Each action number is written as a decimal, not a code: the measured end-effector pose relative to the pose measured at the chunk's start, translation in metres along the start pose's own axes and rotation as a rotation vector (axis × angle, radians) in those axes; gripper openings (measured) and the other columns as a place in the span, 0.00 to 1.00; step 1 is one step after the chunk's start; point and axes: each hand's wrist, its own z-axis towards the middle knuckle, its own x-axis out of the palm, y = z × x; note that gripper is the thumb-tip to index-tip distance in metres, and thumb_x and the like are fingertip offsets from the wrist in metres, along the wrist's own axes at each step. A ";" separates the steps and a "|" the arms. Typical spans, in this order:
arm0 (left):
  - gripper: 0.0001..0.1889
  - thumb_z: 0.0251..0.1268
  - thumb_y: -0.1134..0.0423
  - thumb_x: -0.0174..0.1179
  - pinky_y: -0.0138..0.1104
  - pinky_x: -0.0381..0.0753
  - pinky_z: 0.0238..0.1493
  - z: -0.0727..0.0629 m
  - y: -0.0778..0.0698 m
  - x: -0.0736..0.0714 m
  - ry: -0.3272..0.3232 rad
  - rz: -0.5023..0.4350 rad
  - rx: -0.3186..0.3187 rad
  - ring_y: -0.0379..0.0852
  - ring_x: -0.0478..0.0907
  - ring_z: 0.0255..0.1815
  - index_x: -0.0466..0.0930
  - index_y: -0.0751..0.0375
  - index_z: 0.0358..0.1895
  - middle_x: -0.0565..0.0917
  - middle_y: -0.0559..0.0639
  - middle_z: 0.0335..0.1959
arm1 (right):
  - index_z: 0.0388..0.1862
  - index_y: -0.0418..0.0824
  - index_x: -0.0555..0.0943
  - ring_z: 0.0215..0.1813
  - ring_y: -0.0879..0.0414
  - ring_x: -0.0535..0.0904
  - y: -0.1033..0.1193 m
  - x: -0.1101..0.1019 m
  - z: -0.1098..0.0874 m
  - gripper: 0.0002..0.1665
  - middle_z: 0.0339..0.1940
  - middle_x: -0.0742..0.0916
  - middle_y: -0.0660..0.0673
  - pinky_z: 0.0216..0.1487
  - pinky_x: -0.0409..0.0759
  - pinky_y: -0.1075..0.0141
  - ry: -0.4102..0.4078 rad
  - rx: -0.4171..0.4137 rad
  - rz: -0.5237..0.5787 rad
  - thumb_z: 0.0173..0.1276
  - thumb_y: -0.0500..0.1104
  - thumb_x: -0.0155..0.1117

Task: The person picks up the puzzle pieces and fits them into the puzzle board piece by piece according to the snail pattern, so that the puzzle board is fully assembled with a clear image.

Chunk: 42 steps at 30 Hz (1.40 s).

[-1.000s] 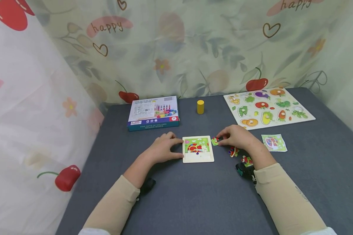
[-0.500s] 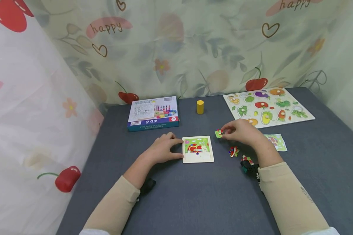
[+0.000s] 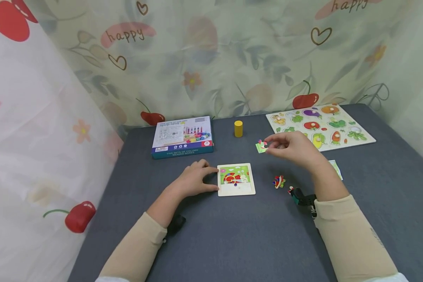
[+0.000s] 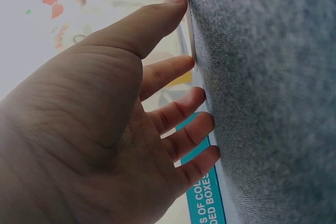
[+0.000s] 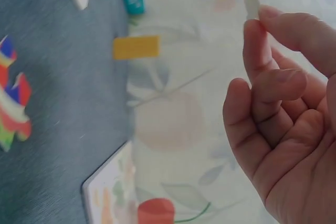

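In the head view a small jigsaw tray (image 3: 236, 189) with a pale frame lies flat at the middle of the table. A green and red picture fills its upper part; the lower strip is bare. My left hand (image 3: 194, 179) rests its thumb and forefinger against the tray's left edge, other fingers loosely extended. Up and to the right of the tray, my right hand (image 3: 296, 149) pinches a green jigsaw piece (image 3: 261, 146) between thumb and forefinger; the right wrist view shows that piece edge-on. Loose colourful jigsaw pieces (image 3: 279, 181) lie right of the tray, another partly hidden by the wrist camera.
A boxed bead set (image 3: 182, 137) lies at the back left, with a yellow cylinder (image 3: 238, 129) upright beside it. A vegetable puzzle board (image 3: 354, 143) lies back right, partly behind my right hand. My right wrist partly covers a picture card (image 3: 336, 169). Printed curtains hang behind the table.
My right hand has carried the green piece upward and away from beside the tray, its face tilting. The left hand has stayed at the tray's edge.
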 end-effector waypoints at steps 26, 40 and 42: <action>0.36 0.63 0.37 0.69 0.42 0.70 0.53 0.001 0.001 0.002 -0.003 0.005 -0.004 0.46 0.67 0.54 0.75 0.44 0.73 0.72 0.50 0.60 | 0.53 0.39 0.87 0.23 0.55 0.70 0.068 0.024 -0.025 0.17 0.34 0.87 0.45 0.26 0.68 0.66 -0.012 -0.114 0.172 0.66 0.40 0.75; 0.37 0.61 0.36 0.69 0.43 0.72 0.52 0.001 0.000 0.001 0.006 -0.004 -0.022 0.47 0.67 0.54 0.75 0.43 0.73 0.72 0.50 0.59 | 0.50 0.38 0.88 0.22 0.54 0.67 0.070 0.061 -0.018 0.18 0.31 0.86 0.49 0.24 0.63 0.65 0.075 -0.111 0.126 0.62 0.43 0.79; 0.37 0.61 0.35 0.68 0.42 0.72 0.52 0.001 0.000 0.001 0.007 0.000 -0.019 0.47 0.67 0.54 0.75 0.43 0.73 0.72 0.49 0.59 | 0.49 0.39 0.89 0.22 0.54 0.67 0.067 0.066 -0.015 0.18 0.30 0.86 0.49 0.24 0.62 0.65 0.089 -0.095 0.116 0.62 0.44 0.80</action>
